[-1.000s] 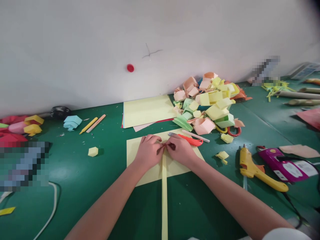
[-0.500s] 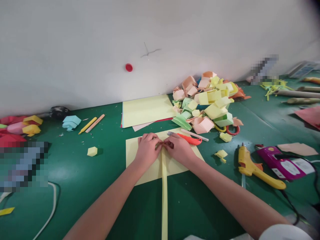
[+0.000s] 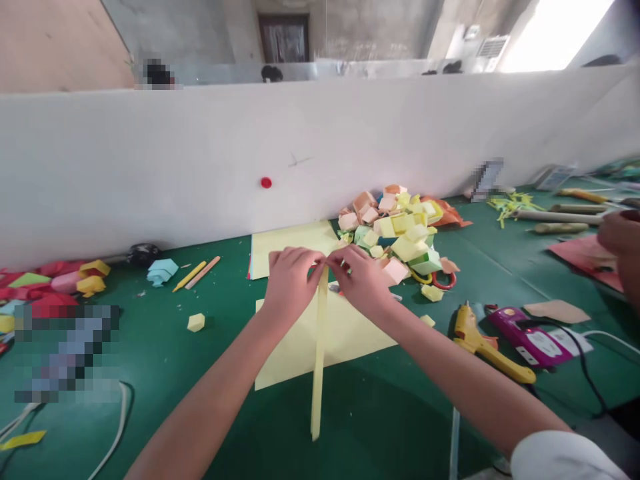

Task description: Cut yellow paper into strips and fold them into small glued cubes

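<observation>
Both hands meet in the middle of the view, fingertips pinched at the top end of a long pale-yellow paper strip (image 3: 320,353). My left hand (image 3: 294,280) grips the strip from the left side, its fingers curled together. On the other side, my right hand (image 3: 361,279) pinches the same end with thumb and fingers. The strip hangs down toward me, its lower end free. Beneath the hands lies a pale-yellow paper sheet (image 3: 295,353) on the green table. A cutter, mostly covered by my right hand, lies on the sheet.
Folded paper pieces (image 3: 410,230) are heaped behind my right hand. A yellow glue gun (image 3: 493,347) and a purple power strip (image 3: 535,337) with cables lie to the right. A yellow pencil (image 3: 189,277) and small paper shapes lie left. Another person's hand (image 3: 623,233) shows at far right.
The view has tilted up, showing the room beyond the white partition. My hands have lifted a little with the strip, whose lower end is now visible. Another person's hand has appeared at right.
</observation>
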### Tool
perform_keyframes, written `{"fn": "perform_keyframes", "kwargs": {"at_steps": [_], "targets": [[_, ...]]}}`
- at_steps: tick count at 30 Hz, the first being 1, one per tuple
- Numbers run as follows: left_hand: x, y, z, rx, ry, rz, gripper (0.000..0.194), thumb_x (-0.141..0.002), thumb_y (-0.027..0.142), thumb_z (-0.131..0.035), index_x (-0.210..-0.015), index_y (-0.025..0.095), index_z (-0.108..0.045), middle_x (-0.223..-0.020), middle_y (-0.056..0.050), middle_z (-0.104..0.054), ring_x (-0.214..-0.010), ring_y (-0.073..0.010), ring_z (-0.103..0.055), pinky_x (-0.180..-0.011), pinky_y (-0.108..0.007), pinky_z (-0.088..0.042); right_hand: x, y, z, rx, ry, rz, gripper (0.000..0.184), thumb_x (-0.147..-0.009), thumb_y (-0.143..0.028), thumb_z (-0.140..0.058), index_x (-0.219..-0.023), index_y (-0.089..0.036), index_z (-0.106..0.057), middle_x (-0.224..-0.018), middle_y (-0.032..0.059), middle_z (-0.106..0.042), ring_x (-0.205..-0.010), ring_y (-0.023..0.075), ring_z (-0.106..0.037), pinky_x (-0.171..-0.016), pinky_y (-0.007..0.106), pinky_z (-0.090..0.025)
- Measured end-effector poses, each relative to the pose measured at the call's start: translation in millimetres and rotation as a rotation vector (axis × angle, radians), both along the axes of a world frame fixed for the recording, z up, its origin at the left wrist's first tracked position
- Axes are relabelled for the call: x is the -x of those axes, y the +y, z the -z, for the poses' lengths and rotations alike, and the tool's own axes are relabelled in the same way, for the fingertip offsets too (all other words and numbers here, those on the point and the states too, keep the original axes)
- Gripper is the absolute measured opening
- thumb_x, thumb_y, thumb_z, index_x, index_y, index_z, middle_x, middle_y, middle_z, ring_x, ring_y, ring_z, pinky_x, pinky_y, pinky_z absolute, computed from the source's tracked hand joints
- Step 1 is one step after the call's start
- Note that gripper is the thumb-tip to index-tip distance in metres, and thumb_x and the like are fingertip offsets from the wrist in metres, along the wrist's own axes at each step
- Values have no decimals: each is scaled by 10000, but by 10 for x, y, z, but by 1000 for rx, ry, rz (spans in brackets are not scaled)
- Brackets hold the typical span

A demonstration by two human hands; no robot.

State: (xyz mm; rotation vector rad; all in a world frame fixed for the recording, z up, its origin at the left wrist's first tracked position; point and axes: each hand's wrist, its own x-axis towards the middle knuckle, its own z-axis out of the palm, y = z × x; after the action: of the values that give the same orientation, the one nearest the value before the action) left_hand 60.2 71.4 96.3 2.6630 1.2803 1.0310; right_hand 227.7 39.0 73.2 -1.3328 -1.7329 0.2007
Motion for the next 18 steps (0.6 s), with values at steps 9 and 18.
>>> {"fn": "perform_keyframes", "kwargs": {"at_steps": [9, 18], "targets": [[77, -723, -499, -731, -150, 120, 197, -907, 169, -715, -1052, 275, -634, -954, 24, -780, -890, -187, -675, -806, -379, -384, -17, -733, -549, -618, -117, -67, 246, -957, -75, -563, -1122, -257, -574, -978, 57, -649, -862, 174, -658, -682, 295, -546], [415, -1136, 806, 299, -67, 133, 85, -937, 182, -633, -880, 242, -651, -861, 26, -749, -860, -188, -671, -784, -362, -420, 155, -1135, 468, 432, -316, -172, 145, -982, -177, -539, -983, -232, -673, -955, 29, -722, -885, 178, -688, -691, 269, -472]]}}
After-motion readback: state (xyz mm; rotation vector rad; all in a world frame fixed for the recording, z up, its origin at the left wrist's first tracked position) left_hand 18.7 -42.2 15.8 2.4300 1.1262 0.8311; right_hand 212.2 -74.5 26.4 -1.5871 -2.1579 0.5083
